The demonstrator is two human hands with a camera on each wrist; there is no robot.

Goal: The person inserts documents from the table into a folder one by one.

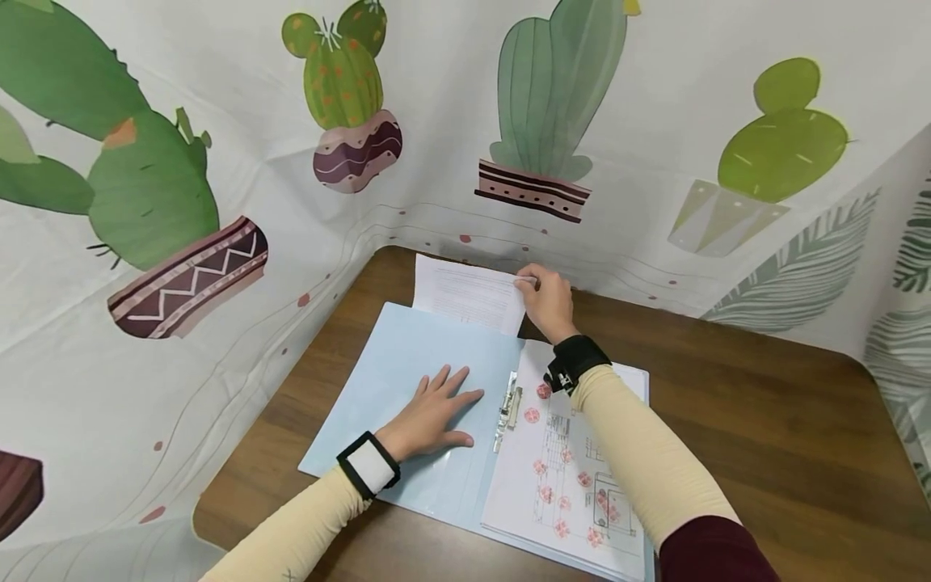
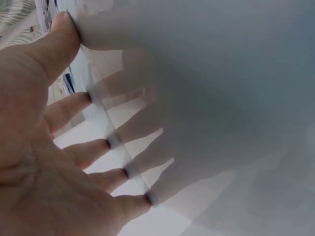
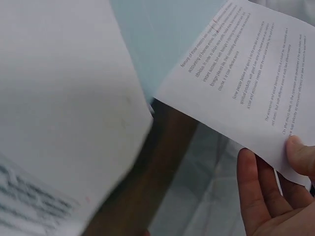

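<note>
A light blue ring binder lies opened out on the table. My left hand rests with spread, straight fingers on its left cover; in the left wrist view those fingertips touch the glossy cover, which mirrors them. At the far side, my right hand pinches the upper right corner of a printed sheet. The right wrist view has thumb and fingers on opposite faces of that sheet. Its near part is hidden behind the cover's top edge. Beside the metal clip lies a stack of papers with red marks.
The brown wooden table extends to the right of the binder. Its back edge meets a white cloth printed with cacti, which also hangs along the left. My right forearm crosses above the paper stack.
</note>
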